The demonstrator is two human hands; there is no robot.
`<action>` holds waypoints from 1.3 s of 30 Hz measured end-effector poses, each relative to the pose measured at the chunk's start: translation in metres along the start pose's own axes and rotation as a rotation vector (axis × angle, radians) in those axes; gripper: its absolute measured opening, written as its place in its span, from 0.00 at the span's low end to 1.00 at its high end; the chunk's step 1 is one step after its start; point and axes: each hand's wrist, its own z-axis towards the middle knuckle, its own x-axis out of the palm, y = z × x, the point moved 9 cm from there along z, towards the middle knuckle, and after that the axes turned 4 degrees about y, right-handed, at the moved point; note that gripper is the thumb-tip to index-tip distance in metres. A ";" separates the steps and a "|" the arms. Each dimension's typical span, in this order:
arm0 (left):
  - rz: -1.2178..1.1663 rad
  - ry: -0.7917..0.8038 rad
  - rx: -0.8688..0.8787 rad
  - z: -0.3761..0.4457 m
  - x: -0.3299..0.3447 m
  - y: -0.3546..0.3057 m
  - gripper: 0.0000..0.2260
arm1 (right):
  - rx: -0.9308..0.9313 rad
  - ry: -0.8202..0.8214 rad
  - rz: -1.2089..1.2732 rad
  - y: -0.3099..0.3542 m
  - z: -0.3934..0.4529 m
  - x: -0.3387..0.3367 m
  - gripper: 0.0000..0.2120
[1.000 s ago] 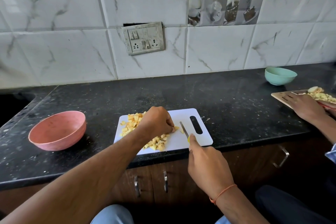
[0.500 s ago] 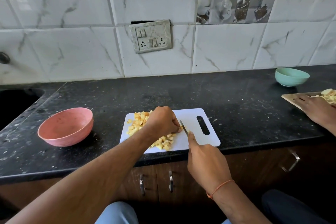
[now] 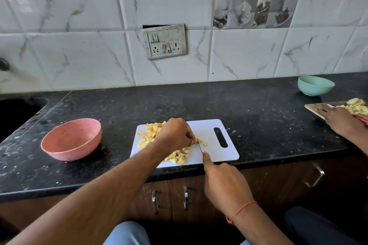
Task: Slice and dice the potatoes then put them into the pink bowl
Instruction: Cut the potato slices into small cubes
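A white cutting board [image 3: 211, 129] lies near the counter's front edge with a heap of diced potato [image 3: 149, 135] on its left half. My left hand [image 3: 175, 133] sits curled over the heap and pinches a small potato piece [image 3: 198, 141] at its right edge. My right hand [image 3: 225, 183] grips a knife [image 3: 200, 148], index finger stretched along the blade's back, the blade down on the board just right of the pinched piece. One cut cube [image 3: 205, 144] lies right of the blade. The empty pink bowl [image 3: 71, 138] stands left of the board.
Another person's hand [image 3: 338, 119] works at a wooden board [image 3: 314, 108] with potato pieces at the far right. A teal bowl [image 3: 315, 85] stands behind it. A dark sink [image 3: 16, 113] opens at the far left. The tiled wall carries a switch plate [image 3: 164, 41].
The knife blade has closed in on my left hand's fingertips and come down on the board, cutting off a small cube. The camera view has drifted left.
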 end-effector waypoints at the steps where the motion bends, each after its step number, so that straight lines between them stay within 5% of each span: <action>1: -0.003 0.004 -0.004 0.000 0.000 0.000 0.05 | 0.000 -0.005 0.004 -0.002 -0.006 -0.001 0.31; 14: 0.065 -0.015 -0.108 0.005 -0.007 0.005 0.02 | 0.004 -0.108 0.067 -0.003 -0.005 -0.012 0.30; 39: 0.086 -0.007 -0.106 0.006 -0.007 -0.001 0.03 | -0.048 0.046 -0.074 -0.009 -0.012 -0.004 0.32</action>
